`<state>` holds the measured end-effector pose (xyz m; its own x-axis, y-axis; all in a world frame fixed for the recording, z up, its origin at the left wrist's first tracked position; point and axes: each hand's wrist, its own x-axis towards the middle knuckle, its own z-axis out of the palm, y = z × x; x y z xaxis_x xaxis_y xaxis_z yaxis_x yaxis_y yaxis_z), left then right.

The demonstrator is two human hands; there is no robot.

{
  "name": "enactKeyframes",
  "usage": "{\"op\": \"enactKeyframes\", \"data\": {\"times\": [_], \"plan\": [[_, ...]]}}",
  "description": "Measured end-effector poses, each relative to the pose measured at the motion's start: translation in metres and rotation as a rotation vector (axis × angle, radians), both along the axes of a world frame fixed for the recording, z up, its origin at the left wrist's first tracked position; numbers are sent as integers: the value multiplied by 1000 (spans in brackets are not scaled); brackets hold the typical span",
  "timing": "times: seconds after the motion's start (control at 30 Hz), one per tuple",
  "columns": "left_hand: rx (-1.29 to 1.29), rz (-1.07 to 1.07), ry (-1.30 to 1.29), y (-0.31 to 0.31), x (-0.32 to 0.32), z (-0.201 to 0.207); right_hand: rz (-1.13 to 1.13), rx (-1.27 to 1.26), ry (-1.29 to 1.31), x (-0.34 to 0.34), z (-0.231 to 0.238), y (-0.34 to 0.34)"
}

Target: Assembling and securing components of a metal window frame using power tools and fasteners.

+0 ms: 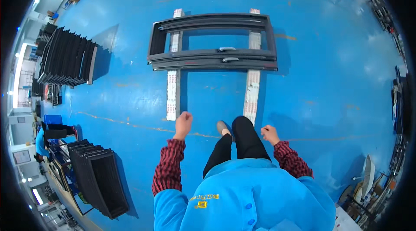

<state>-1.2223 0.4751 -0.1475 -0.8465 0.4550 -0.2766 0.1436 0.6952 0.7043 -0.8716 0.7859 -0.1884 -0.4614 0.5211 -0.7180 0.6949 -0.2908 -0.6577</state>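
My left hand [183, 125] hangs in front of me, its fingers curled in with nothing seen in them. It is nearest the front end of the left white beam [172, 96] but apart from it. On the other side of my legs, my right hand [269, 135] is also loosely closed and looks bare, near the end of the right beam [251, 96]. Across both beams, farther ahead, lie dark grey window frames [199, 63], one on another. Two silver handles show on them: an upper handle [226, 49] and a lower handle [230, 59].
Blue floor [320, 84] surrounds the beams. To the left stand a row of dark frames [67, 58] and, nearer, another stack of frames [99, 179]. Another person [42, 140] in blue is at the far left. Assorted gear [368, 187] sits at the lower right.
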Motion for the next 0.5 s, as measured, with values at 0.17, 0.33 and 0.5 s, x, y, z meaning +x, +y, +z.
{"op": "enactKeyframes", "data": {"times": [0.17, 0.33, 0.5], "plan": [[152, 191, -31, 96, -80, -10, -172, 31, -154, -12, -45, 51], [208, 442, -556, 128, -99, -41, 167, -168, -303, -97, -101, 118], [116, 585, -721, 214, -174, -96, 662, 701, -136, -211, -198, 241]]}}
